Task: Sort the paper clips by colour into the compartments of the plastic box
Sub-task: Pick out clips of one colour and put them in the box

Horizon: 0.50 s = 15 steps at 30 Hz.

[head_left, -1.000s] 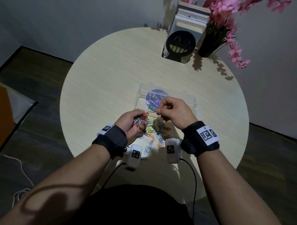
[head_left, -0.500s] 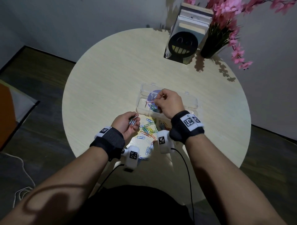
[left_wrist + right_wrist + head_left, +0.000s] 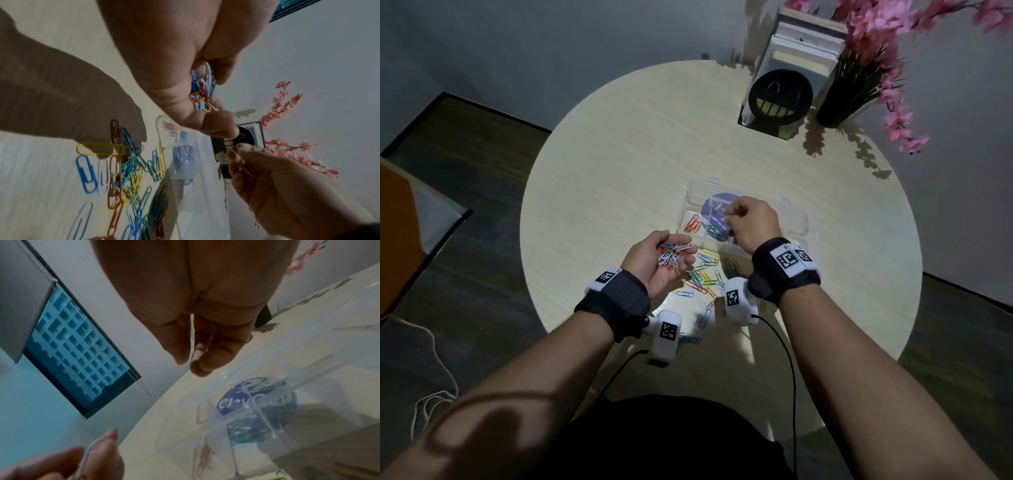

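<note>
My left hand (image 3: 671, 258) hovers palm-up over the table's near side, fingers curled round a small bunch of paper clips (image 3: 673, 253), white, blue, orange and green (image 3: 202, 91). My right hand (image 3: 727, 216) hangs over the clear plastic box (image 3: 799, 222) with thumb and fingertips (image 3: 197, 363) pressed together; no clip shows between them. Red clips (image 3: 693, 223) lie in the box's left compartment, dark green ones (image 3: 717, 231) in the one beside it. A loose pile of mixed clips (image 3: 705, 272) lies on the table in front of the box, between my wrists.
A stack of books behind a black smiley bookend (image 3: 779, 99) and a dark vase of pink flowers (image 3: 854, 85) stand at the round table's (image 3: 619, 154) far right. Wrist camera cables hang over the near edge. Dark floor surrounds the table.
My right hand carried a red clip from my left hand out over the box; red clips now lie in the left compartment. My left hand drew back and turned more palm-up.
</note>
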Available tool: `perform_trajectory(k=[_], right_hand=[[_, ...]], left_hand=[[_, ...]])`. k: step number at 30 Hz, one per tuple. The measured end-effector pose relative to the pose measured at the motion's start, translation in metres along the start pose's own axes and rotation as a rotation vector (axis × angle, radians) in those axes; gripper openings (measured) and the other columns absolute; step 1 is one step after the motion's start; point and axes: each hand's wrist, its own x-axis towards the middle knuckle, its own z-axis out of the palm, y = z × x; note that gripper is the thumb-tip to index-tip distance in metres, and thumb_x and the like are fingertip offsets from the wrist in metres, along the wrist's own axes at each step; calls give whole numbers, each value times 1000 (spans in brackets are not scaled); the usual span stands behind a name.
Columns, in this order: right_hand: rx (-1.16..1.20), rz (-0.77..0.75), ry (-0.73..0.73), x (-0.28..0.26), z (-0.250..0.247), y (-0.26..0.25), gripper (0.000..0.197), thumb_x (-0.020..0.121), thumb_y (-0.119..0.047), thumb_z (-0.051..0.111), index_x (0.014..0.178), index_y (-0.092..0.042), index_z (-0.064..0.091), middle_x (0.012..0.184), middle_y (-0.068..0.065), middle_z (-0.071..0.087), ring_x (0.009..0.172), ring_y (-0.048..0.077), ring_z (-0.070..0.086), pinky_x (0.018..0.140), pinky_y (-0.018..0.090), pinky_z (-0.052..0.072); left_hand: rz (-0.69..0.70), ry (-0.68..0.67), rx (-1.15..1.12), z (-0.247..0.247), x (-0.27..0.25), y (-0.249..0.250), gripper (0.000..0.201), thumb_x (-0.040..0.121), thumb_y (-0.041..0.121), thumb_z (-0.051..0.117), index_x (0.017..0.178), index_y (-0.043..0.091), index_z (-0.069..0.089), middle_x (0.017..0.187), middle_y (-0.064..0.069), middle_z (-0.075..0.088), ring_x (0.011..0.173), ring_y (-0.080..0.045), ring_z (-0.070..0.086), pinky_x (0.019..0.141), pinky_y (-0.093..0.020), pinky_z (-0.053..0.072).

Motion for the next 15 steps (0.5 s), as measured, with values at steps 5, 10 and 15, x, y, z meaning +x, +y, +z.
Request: perform_trajectory(k=[5,10,15], right_hand=[[48,-148,-131,-35,-14,-5,13,80,-7,65,78,-19,64,67,-6,60,60,10,56,59,20,45],[-105,-229,-264,-57,-10,-14,13,81,-16,69,89,-26,68,68,-7,58,59,5,51,52,10,35],[-345,-269,-230,-62,-1,-13,5,81,-13,66,85,-11,66,79,-1,56,81,21,56,64,26,34]], left_hand=[[-25,-81,72,13,-5,-6,39,98,23,31,103,2,64,79,-17,67,51,-19,60,42,-18,45],[11,-108,131,20,-7,-9,36,95,19,36,113,3,63,72,-10,64,48,-18,57,44,-20,40],[43,-80,165,22,-9,-13,31,94,15,38,102,2,64,69,-12,63,46,-19,58,42,-20,38]])
